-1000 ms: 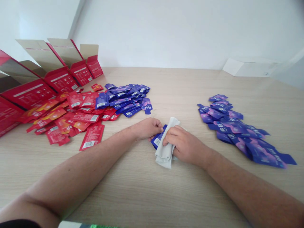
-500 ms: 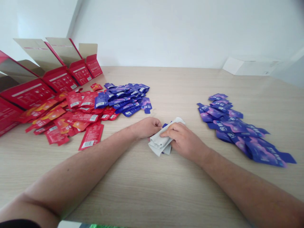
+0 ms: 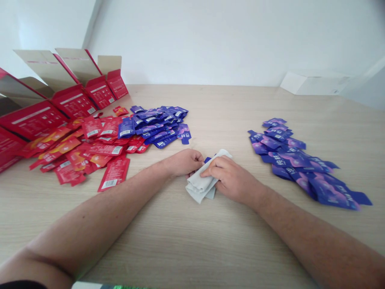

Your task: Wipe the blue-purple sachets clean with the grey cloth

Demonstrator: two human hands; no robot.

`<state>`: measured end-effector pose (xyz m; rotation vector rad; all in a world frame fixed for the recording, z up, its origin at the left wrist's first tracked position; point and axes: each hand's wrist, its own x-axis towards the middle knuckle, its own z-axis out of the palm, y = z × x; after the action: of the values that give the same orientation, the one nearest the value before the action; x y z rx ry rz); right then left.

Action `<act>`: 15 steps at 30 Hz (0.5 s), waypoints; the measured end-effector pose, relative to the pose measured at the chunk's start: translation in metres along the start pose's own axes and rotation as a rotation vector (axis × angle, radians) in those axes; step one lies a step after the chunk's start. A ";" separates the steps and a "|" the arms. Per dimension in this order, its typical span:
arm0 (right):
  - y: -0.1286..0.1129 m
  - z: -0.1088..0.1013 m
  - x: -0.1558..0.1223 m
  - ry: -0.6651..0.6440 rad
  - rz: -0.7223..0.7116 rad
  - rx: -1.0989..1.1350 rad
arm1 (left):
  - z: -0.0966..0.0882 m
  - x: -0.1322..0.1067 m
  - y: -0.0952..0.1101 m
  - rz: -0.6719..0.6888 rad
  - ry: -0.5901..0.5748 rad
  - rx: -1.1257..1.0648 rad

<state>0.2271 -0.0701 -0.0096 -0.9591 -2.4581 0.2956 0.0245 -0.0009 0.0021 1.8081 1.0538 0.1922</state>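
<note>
Gray cloth [image 3: 199, 188] bunched up on a wooden table [image 3: 192, 245], right in front of the person; right hand [image 3: 233, 178] on top of the gray cloth, fingers bent down and pressing on it, closed around the cloth and not open wide; left hand [image 3: 185, 162] just to the left of the gray cloth, half closed, fingers curled in and right at the cloth's edge; no way to tell from this view whether those fingers have hold of anything; one blue packet [image 3: 207, 159] at the far side of the gray cloth, mostly hidden, with only a small corner in sight; a big heap of blue packets [image 3: 153, 127] to the left of the gray cloth and farther back; a long, messy row of purple-blue packets [image 3: 296, 162] to the right of the gray cloth, well apart from it; a wide spread of red packets [image 3: 92, 150] farther left of the gray cloth, touching the heap of blue packets; open red boxes [image 3: 75, 100] far back and to the left of the gray cloth, past the red packets; a white box [image 3: 314, 83] far back and to the right of the gray cloth, at the back edge of the wooden table.
</note>
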 end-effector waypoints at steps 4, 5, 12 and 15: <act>0.023 -0.003 -0.002 0.055 0.103 -0.063 | 0.000 0.001 -0.001 -0.020 -0.007 -0.004; 0.028 -0.003 -0.002 0.075 0.127 -0.084 | 0.000 0.001 -0.001 -0.024 -0.013 -0.006; 0.031 0.002 -0.001 0.097 0.111 -0.092 | -0.001 0.000 -0.001 -0.005 -0.049 0.000; 0.030 0.004 -0.001 0.115 0.151 -0.120 | -0.001 0.000 -0.002 0.020 -0.051 0.016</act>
<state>0.2432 -0.0491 -0.0241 -1.1819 -2.3254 0.1401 0.0228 0.0004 0.0007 1.8289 1.0045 0.1486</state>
